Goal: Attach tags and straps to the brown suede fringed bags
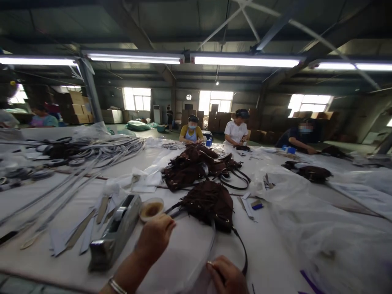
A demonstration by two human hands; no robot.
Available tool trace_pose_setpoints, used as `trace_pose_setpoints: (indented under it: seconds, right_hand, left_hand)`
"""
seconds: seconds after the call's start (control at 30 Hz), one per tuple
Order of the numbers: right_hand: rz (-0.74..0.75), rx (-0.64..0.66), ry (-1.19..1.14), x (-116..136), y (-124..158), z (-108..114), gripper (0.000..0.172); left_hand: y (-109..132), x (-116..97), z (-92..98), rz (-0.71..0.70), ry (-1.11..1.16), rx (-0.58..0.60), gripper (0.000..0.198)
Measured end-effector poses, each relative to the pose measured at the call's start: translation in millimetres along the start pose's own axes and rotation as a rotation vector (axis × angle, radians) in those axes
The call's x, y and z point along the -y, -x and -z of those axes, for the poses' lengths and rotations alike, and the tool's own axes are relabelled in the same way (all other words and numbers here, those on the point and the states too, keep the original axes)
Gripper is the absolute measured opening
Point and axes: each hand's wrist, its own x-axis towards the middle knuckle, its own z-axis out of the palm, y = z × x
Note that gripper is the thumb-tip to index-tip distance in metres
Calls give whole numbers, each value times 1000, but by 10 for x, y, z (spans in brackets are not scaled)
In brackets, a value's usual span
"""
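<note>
My left hand [157, 237], with a bangle at the wrist, is closed with its fingers pressed together beside a round bowl [152, 209] of brown contents. Whatever it pinches is hidden. Just beyond lies a dark brown fringed bag [211, 206] with eyelets, its strap [245, 249] looping toward me on the right. A pale, translucent strip [212, 239] runs from the bag down between my hands. At the bottom edge my right hand [227, 277] is closed in a pinch; a tiny whitish bit shows at its fingertips, too small to name.
Left of my left hand stands a grey tape dispenser [114, 232] near scattered card strips [88, 224]. More brown bags [190, 165] are heaped behind. Grey strips [113, 149] lie tangled at left, plastic sheeting [330, 232] at right. Co-workers [236, 131] work across the table.
</note>
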Motion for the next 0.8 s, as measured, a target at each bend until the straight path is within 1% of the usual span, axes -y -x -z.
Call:
trace_pose_setpoints:
  seconds: [0.07,0.1,0.17,0.2,0.23,0.27,0.3,0.43,0.57,0.63,0.8]
  right_hand:
    - [-18,44,-94,50,-10,67,30]
    - [-30,68,-145,84,-15,115,29]
    - [-61,113,-231,165,-20,222,27]
    - [-71,131,-262,207,-19,272,26]
    - [-74,143,-285,247,-18,317,25]
    - [-67,154,-301,282,-15,354,24]
    - [-54,162,-312,312,-12,384,23]
    - [-18,175,-314,370,0,446,20]
    - [-62,207,-333,371,25,468,21]
    - [-81,232,-336,362,34,481,21]
    - [-112,233,-298,366,-21,564,23]
  left_hand:
    - [200,-276,-83,-39,157,72,35]
    - [285,-387,-132,-62,230,105,33]
    - [417,-545,-225,-109,369,172,20]
    - [464,-595,-266,-126,429,212,19]
    - [503,-630,-303,-136,476,251,26]
    - [534,-655,-337,-139,504,286,33]
    - [561,-672,-367,-137,512,316,35]
    - [638,-707,-463,-57,513,378,21]
    - [670,-708,-497,22,691,466,29]
    - [678,-693,-489,73,735,466,30]
    - [698,-633,-428,162,740,388,26]
